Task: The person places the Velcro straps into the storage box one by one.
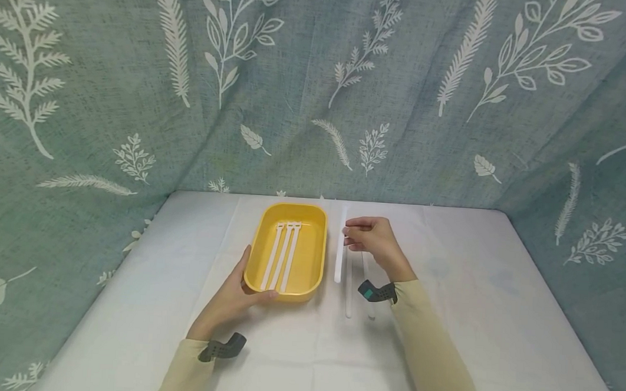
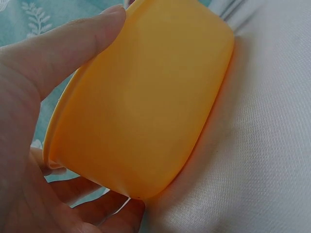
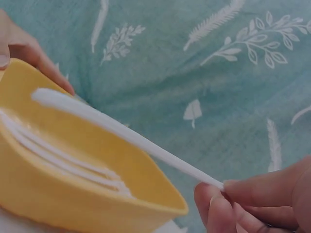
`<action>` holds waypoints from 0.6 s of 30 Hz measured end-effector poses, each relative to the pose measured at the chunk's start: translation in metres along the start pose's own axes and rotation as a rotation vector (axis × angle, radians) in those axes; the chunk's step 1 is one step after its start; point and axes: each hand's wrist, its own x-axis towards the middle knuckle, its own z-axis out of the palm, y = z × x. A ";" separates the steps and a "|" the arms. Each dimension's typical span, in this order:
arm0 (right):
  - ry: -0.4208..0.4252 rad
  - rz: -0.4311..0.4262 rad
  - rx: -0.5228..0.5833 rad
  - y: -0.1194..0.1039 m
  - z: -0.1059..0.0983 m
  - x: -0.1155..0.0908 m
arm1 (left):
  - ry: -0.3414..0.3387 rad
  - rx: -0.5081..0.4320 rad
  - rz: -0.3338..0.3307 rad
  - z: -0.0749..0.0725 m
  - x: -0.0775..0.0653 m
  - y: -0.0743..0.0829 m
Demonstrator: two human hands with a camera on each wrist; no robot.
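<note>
In the head view, a yellow plastic tray (image 1: pixel 309 260) stands on the white-covered table, with three white straps (image 1: pixel 291 258) with slotted heads lying lengthwise inside it. My left hand (image 1: pixel 236 292) grips the tray's near left corner. The left wrist view shows the thumb at the rim and the other fingers around the tray's side (image 2: pixel 146 97). Just right of the tray, my right hand (image 1: pixel 376 241) pinches another white strap (image 1: pixel 338 262) between thumb and fingers. In the right wrist view that strap (image 3: pixel 131 137) slants up, its far end in front of the tray.
Two more white straps lie on the table right of the tray: one strap (image 1: pixel 348 298) and another strap (image 1: pixel 365 266) partly hidden by the right wrist's camera. A green leaf-patterned cloth (image 1: pixel 297 100) hangs behind the table's far edge.
</note>
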 end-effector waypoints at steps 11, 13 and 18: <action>-0.056 -0.025 0.080 -0.013 0.022 0.011 | 0.004 0.013 -0.002 0.001 0.000 0.000; -0.065 -0.027 0.100 -0.014 0.025 0.013 | -0.001 0.013 -0.004 0.001 0.000 0.000; -0.094 -0.032 0.137 -0.015 0.033 0.019 | -0.001 0.010 0.005 0.001 0.001 0.000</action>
